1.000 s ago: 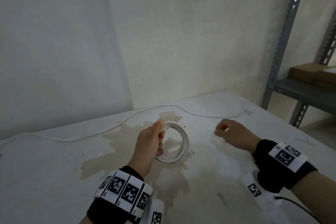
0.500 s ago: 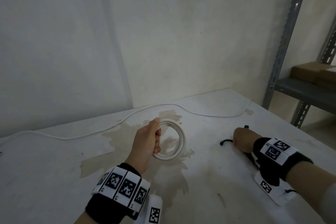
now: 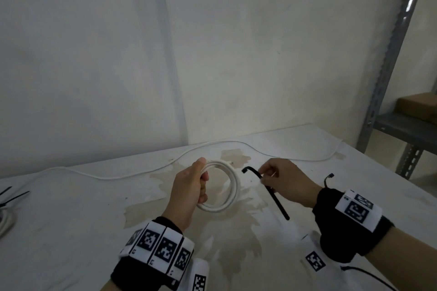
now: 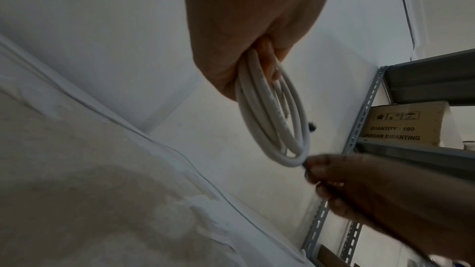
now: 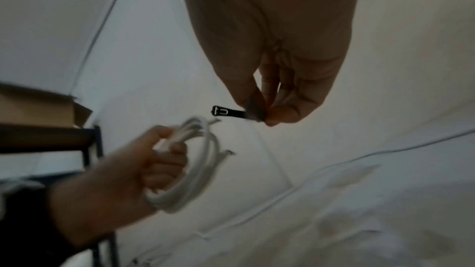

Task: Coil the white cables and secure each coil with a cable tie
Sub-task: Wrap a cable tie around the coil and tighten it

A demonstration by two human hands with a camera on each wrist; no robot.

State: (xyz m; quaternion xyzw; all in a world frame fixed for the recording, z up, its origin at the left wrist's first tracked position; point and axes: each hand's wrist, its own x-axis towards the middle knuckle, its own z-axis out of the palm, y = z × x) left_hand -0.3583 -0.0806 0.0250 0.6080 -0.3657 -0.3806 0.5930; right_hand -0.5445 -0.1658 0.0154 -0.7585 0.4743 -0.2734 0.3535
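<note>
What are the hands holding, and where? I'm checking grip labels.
Left hand grips the cable coil at its left side; right hand pinches the black cable tie near its head end.

A white bench (image 3: 71, 220) with a brownish stain (image 3: 146, 215) on its top stands against plain whitish walls (image 3: 260, 54) meeting in a corner, beside grey slotted metal shelving (image 3: 390, 54) that carries cardboard boxes (image 3: 418, 104), under dim, even light.

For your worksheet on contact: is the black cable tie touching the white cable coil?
Apart. The head view shows bare table between the cable tie in the right hand and the coil in the left hand.
</note>
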